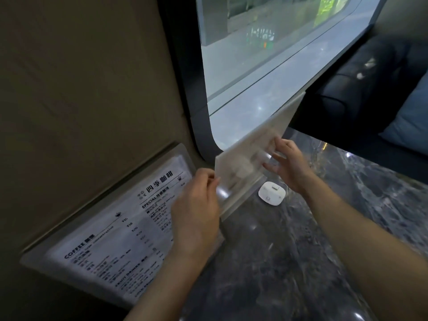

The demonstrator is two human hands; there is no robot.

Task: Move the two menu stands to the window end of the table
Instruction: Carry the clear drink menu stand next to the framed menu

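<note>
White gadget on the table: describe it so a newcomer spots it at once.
From the window, drop to the dark marble table. The gadget lies flat beside the foot of the held menu stand, below the right hand. It alone is small, white and rounded-square, unlike the big flat stand.

Before the window (266,66): upright menu stand (245,156); leaning menu stand (111,239) left of it, small device (272,193) right.
</note>
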